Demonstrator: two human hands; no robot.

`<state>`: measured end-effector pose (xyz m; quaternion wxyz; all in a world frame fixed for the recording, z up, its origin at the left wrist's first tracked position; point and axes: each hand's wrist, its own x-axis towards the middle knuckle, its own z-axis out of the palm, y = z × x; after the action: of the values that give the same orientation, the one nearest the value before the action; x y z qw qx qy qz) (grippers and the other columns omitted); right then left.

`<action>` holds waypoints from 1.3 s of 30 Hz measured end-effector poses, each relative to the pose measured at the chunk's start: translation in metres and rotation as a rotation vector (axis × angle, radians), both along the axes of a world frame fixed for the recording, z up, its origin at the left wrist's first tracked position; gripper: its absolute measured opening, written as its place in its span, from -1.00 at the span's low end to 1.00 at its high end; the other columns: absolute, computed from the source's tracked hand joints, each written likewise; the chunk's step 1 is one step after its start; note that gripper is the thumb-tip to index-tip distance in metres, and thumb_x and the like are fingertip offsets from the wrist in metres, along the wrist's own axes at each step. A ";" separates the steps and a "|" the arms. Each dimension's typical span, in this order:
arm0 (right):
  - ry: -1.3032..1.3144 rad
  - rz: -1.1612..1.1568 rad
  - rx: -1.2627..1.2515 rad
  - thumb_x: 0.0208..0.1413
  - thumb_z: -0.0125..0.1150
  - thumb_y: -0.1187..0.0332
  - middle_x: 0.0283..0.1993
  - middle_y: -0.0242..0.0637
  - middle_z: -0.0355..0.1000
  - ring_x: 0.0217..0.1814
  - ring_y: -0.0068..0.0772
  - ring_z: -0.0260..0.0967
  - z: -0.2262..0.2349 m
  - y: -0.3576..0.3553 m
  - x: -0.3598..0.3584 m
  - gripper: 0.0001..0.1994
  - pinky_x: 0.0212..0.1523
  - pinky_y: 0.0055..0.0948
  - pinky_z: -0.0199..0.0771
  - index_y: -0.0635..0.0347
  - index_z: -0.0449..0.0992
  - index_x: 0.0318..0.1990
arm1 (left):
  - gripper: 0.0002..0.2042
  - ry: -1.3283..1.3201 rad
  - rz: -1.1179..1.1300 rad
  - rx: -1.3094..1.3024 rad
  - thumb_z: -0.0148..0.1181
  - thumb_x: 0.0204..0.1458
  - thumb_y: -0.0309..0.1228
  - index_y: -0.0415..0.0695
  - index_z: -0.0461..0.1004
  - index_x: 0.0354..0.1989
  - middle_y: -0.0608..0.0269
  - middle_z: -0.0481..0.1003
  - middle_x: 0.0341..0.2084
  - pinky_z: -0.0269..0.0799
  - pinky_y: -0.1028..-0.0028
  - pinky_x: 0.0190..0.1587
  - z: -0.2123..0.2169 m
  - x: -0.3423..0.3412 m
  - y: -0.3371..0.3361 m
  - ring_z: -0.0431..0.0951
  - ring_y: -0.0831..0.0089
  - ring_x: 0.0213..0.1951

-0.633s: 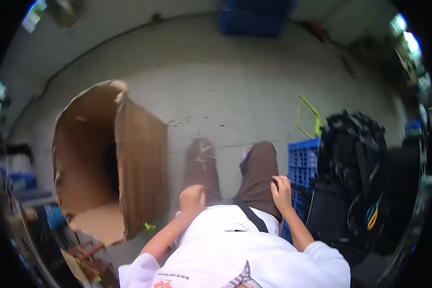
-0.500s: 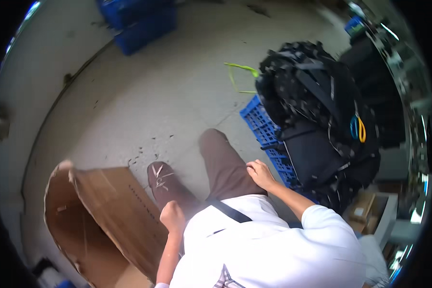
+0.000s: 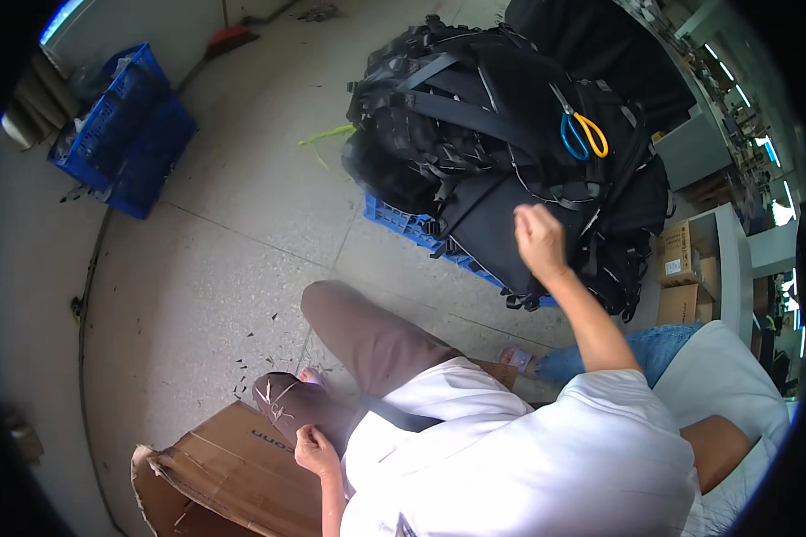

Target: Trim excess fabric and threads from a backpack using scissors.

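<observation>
My right hand (image 3: 539, 240) is raised in front of a heap of black strapped bags (image 3: 501, 210), its fingers curled closed and nothing showing from them. On top of the heap lies a pair of scissors (image 3: 568, 109) with one blue and one yellow handle loop, beyond that hand and apart from it. My left hand (image 3: 316, 450) stays low by my thigh, thumb and fingers pressed together; anything inside is too small to make out. Pale thread-like scraps (image 3: 279, 399) cling to my brown trouser leg next to it.
An open cardboard box (image 3: 242, 461) stands at my left. Beneath the bags is a blue crate (image 3: 394, 222); more blue crates (image 3: 139, 134) stand far left. A person in blue jeans (image 3: 600, 353) sits close on my right. Dark scraps litter the floor (image 3: 242, 259).
My view has swung to the right. My right hand has risen from my lap toward the bags. My left hand remains closed beside my leg.
</observation>
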<state>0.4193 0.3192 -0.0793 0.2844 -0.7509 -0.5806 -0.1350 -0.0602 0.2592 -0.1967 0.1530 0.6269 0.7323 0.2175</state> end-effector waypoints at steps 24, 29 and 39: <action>0.404 -0.828 0.002 -0.15 0.28 0.25 -0.17 -0.01 0.41 -0.08 -0.01 0.37 0.003 -0.005 0.160 -0.56 -0.06 -0.25 0.33 0.26 0.36 -0.10 | -0.96 -0.012 0.031 -0.012 0.06 -0.09 -0.51 -0.17 0.42 -0.51 0.10 0.44 -0.69 0.30 0.33 -0.55 0.003 -0.009 -0.004 0.45 0.19 -0.63; 0.382 -0.883 0.319 -0.06 0.24 0.25 -0.29 -0.06 0.43 -0.24 -0.18 0.43 -0.040 -0.063 0.138 -0.59 -0.20 -0.34 0.40 0.34 0.33 -0.13 | -0.97 -0.035 0.011 -0.003 0.07 -0.10 -0.52 -0.18 0.43 -0.51 0.14 0.41 -0.73 0.29 0.34 -0.57 -0.002 -0.012 -0.003 0.42 0.24 -0.67; 1.096 -0.813 0.498 0.05 0.12 0.19 -0.50 -0.15 0.41 -0.65 -0.40 0.38 -0.027 -0.048 0.120 -0.62 -0.62 -0.52 0.47 0.32 0.24 -0.15 | -0.97 -0.060 0.062 0.031 0.10 -0.12 -0.50 -0.16 0.42 -0.53 0.19 0.39 -0.77 0.30 0.37 -0.59 -0.003 -0.009 -0.008 0.42 0.28 -0.69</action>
<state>0.5390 0.2713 -0.1061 0.6244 -0.7800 0.0180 0.0375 -0.0691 0.2517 -0.2001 0.1582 0.5993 0.7432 0.2521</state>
